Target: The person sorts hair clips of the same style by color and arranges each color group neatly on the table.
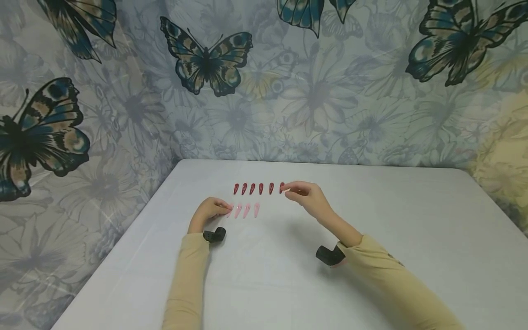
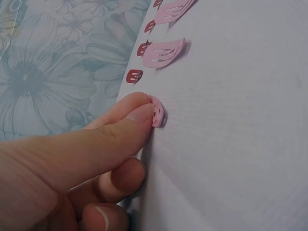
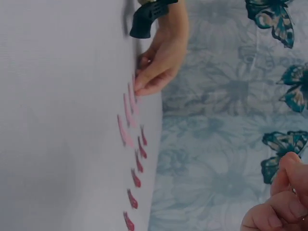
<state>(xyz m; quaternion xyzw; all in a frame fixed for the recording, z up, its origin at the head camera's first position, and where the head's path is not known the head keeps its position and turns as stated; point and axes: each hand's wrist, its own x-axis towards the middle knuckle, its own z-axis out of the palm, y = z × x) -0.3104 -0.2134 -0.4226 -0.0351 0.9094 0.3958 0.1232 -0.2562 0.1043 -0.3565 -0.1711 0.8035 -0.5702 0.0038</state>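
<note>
My left hand [image 1: 209,211] pinches the end of a pink snap hair clip [image 2: 158,112] between thumb and forefinger. That clip lies at the left end of a row of pink hair clips [image 1: 246,210] on the table. Behind them runs a row of red hair clips [image 1: 252,189]. Near the rightmost red clip [image 1: 282,188], my right hand [image 1: 307,196] hovers with loosely bent fingers. In the right wrist view, nothing shows between the right hand's fingertips [image 3: 290,156], and the red clips all lie on the table.
A white cloth covers the table [image 1: 288,284]. Behind it hangs a fabric backdrop [image 1: 313,101] with butterflies and flowers. Black wrist cameras sit on the left wrist [image 1: 214,235] and the right wrist [image 1: 330,255], low over the cloth.
</note>
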